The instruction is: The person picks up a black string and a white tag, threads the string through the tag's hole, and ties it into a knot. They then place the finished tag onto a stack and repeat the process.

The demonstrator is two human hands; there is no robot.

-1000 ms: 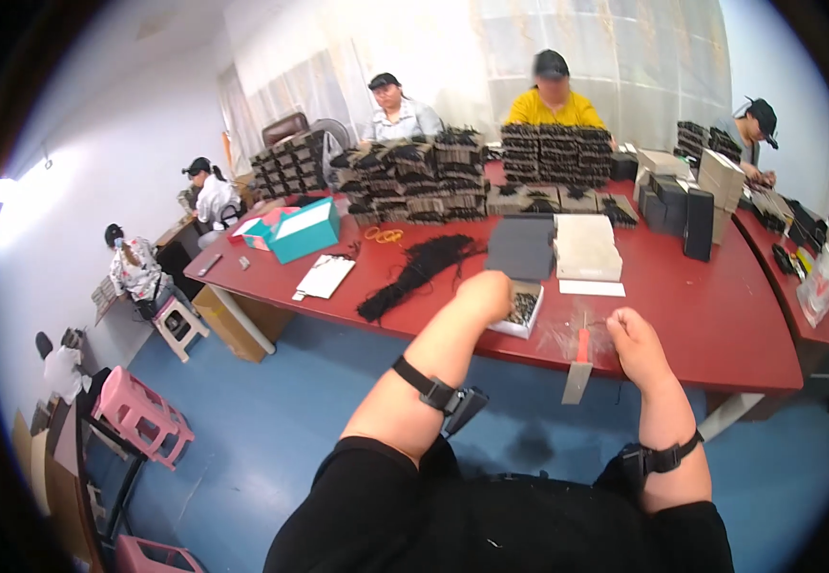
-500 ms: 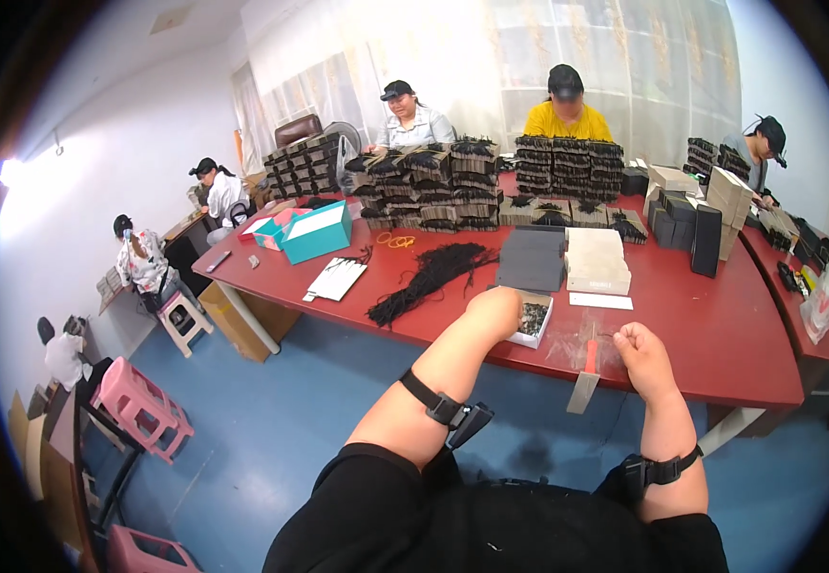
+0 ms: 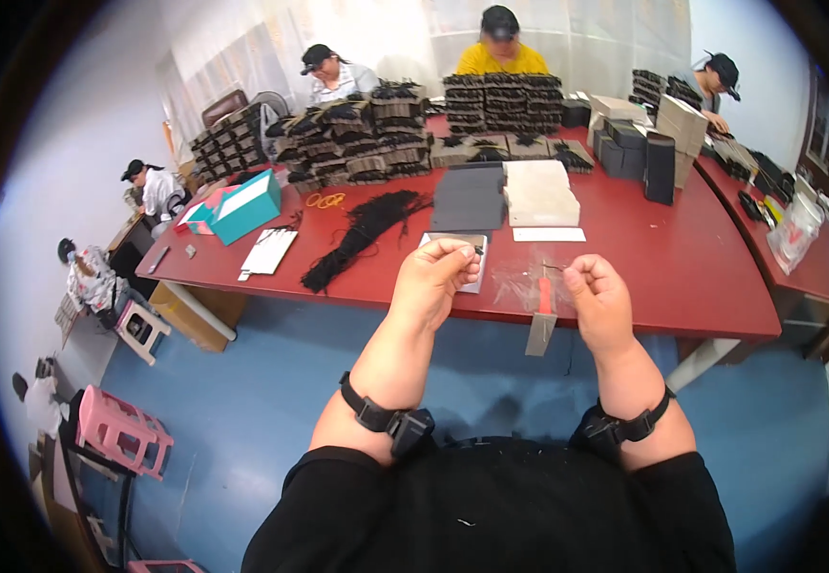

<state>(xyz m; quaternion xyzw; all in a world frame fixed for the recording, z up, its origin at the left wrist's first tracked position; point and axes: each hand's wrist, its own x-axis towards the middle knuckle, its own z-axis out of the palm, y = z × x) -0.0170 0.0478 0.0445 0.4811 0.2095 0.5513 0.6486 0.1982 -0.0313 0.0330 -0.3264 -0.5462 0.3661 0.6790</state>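
Observation:
My left hand [image 3: 430, 279] is closed in a pinch over the white box [image 3: 473, 280], and a small dark piece [image 3: 478, 250] shows at its fingertips, too small to name. My right hand [image 3: 601, 294] is also pinched, with a thin dark cord [image 3: 555, 267] coming out of its fingers toward the left. Between the hands, a narrow red-orange piece [image 3: 545, 296] and a grey-beige block [image 3: 540, 336] sit at the table's front edge, beside crumpled clear plastic [image 3: 514, 285]. My left hand hides part of the box.
On the red table [image 3: 624, 248] lie a bundle of black cords [image 3: 367, 234], dark grey cards [image 3: 469, 199], cream cards [image 3: 540, 194], white tags [image 3: 269, 252] and a teal box [image 3: 247, 210]. Tall stacks of bundled tags [image 3: 352, 143] stand behind. Several people work around the room.
My left hand has come up out of the white box with a small dark piece at its fingertips. My right hand stays pinched near the red-orange piece. The view has shifted.

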